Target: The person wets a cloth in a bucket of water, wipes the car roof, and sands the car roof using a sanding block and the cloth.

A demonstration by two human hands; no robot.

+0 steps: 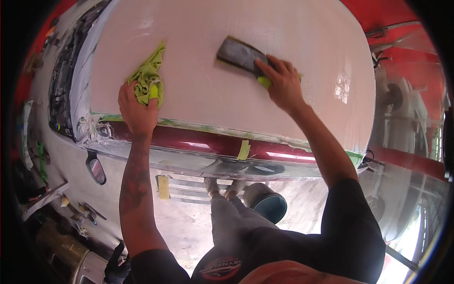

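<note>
A broad car roof [198, 85], coated in pale pink primer with a wet sheen, lies under both hands. My left hand [137, 111] is closed on a crumpled green cloth [149, 71] resting on the left part of the roof. Bright yellow-green wrapping shows at the left thumb. Farther right, my right hand [285, 90] grips one end of a long dark sanding block [239, 53], which lies against the primer at a slant. Yellow-green material also shows by the right thumb. The block's underside is mostly hidden.
Green masking tape [208, 127] borders the roof above a dark red strip [189, 138]. A tape piece [244, 150] sticks there. Below stand a dark bucket [269, 206] and a floor grate [182, 189]. A side mirror [97, 169] juts out at left.
</note>
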